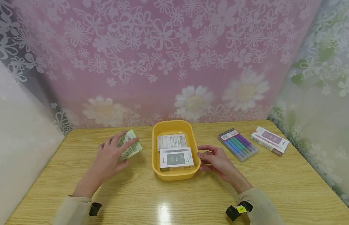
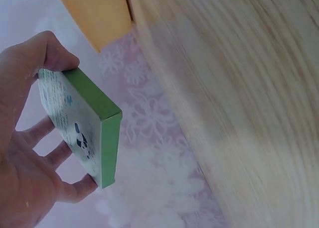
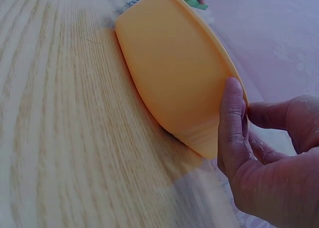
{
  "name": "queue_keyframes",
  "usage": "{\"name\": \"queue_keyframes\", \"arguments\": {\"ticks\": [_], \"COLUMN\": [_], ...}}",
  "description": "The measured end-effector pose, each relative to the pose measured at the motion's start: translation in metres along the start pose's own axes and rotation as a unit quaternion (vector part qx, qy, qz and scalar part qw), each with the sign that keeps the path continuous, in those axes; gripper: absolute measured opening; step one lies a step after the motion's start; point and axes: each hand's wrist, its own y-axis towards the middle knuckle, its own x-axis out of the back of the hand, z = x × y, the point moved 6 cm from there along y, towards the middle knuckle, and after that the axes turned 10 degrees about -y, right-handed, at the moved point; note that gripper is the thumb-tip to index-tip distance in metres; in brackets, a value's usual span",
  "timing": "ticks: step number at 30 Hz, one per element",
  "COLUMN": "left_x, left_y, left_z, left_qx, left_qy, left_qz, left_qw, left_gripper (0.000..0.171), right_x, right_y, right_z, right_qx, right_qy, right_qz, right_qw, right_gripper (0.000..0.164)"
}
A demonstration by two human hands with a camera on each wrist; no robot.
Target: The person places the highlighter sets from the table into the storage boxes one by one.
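My left hand [image 1: 111, 156] grips a small green-and-white box [image 1: 130, 147] by its edges, to the left of the yellow plastic bin [image 1: 174, 178]. The left wrist view shows the box's green side [image 2: 110, 148] and a small panda print on its face, with the thumb on one edge and fingers on the opposite one. Pinched at the bin's right rim is where my right hand [image 1: 217, 162] holds it, fingers along the outer wall [image 3: 174, 68]. Inside the bin lie a pale printed box [image 1: 170, 141] and, nearer me, a white box with a grey-green panel [image 1: 176, 158].
On the right of the wood-grain table [image 1: 135, 203] lies a clear case of blue, green and purple pens [image 1: 238, 144]. Beyond it is a white box with a purple panel [image 1: 270, 140], near the table's right edge. A floral curtain [image 1: 168, 62] hangs behind.
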Motion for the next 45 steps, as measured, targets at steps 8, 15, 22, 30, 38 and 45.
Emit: {"name": "queue_keyframes", "arguments": {"ticks": [8, 15, 22, 30, 38, 45], "left_x": [-0.013, -0.019, -0.027, -0.041, -0.054, -0.061], "left_y": [0.012, 0.023, 0.035, 0.050, 0.065, 0.073], "left_z": [-0.027, -0.047, -0.063, -0.082, -0.098, -0.104], "left_qx": [-0.038, -0.053, -0.063, -0.087, -0.102, -0.104], "left_qy": [-0.011, -0.023, -0.027, -0.036, -0.029, -0.040], "left_qz": [0.007, 0.027, 0.047, 0.071, 0.109, 0.126], "left_qw": [0.9992, 0.9980, 0.9966, 0.9930, 0.9884, 0.9857], "left_gripper": [0.081, 0.076, 0.076, 0.074, 0.067, 0.063], "right_x": [0.000, 0.000, 0.000, -0.001, -0.002, -0.001], "right_y": [0.002, 0.001, 0.002, 0.004, 0.003, 0.002], "right_z": [-0.001, -0.001, -0.001, -0.003, -0.003, -0.003], "right_qx": [0.000, 0.000, -0.001, 0.008, 0.014, 0.015], "right_qy": [-0.001, -0.001, 0.000, 0.015, 0.013, 0.012], "right_qz": [0.000, -0.001, 0.000, 0.007, 0.018, 0.016], "right_qw": [1.000, 1.000, 1.000, 1.000, 1.000, 1.000], "right_gripper": [0.055, 0.054, 0.055, 0.053, 0.054, 0.054]}}
